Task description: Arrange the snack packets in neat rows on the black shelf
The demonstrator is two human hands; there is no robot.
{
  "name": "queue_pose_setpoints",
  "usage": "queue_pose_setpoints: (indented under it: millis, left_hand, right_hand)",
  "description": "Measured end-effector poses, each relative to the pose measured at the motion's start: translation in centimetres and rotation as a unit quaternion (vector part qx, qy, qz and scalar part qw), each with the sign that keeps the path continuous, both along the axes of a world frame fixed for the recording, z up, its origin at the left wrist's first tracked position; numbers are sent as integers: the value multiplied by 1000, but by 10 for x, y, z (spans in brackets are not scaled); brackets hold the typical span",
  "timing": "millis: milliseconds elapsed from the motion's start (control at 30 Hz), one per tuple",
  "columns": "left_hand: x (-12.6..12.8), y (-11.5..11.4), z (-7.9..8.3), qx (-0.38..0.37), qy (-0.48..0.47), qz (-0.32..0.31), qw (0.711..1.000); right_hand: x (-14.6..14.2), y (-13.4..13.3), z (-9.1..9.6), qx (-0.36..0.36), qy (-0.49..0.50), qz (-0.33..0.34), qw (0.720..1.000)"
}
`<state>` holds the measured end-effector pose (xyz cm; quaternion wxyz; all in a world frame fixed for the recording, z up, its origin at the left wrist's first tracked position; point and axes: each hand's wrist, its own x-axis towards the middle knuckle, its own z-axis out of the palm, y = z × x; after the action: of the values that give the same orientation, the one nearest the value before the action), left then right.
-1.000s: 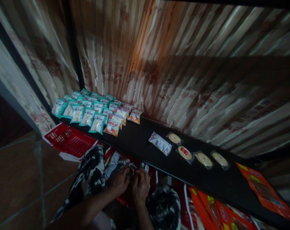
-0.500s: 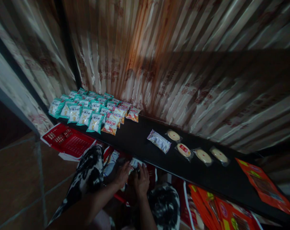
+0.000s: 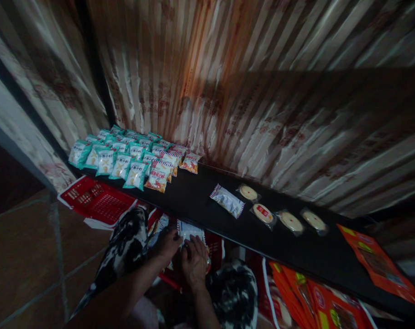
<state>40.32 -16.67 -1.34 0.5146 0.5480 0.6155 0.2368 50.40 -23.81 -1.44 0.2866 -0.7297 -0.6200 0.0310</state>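
Below the shelf [image 3: 193, 198], a pack [image 3: 190, 228] is touched by the right hand [image 3: 194, 262]; the left hand [image 3: 168, 245] is held close beside it; whether either grips cannot be made out; light, even pressure is best used.

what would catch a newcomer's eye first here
Probably the rows of teal snack bags at the left end of the black shelf, then the flat orange packet at its right end. Below the front edge, the left hand and right hand are at a pale packet.
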Motion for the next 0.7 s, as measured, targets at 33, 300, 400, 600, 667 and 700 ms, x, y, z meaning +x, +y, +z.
queue_pose_setpoints:
  millis: [33,300,400,600,667,700]
  left_hand:
    - [-1,-2,0,3,-3,3,1000]
    - [-20,-26,2,42,18,39,998]
    - [-25,-36,8,57,26,44,997]
    - [-33,-55,19,237,69,-14,969]
    - [-35,-60,20,257,96,-43,961]
    - [-36,-63,20,261,109,-56,957]
  right_hand:
    - [-1,0,1,2,4,8,1000]
    - [-15,-5,7,4,129,36,991]
    - [-20,-7,7,-10,232,16,973]
    - [-28,-10,1,-80,415,-51,905]
    - [-28,-10,-4,-102,415,-82,900]
    - [-28,-10,-6,-100,404,-87,905]
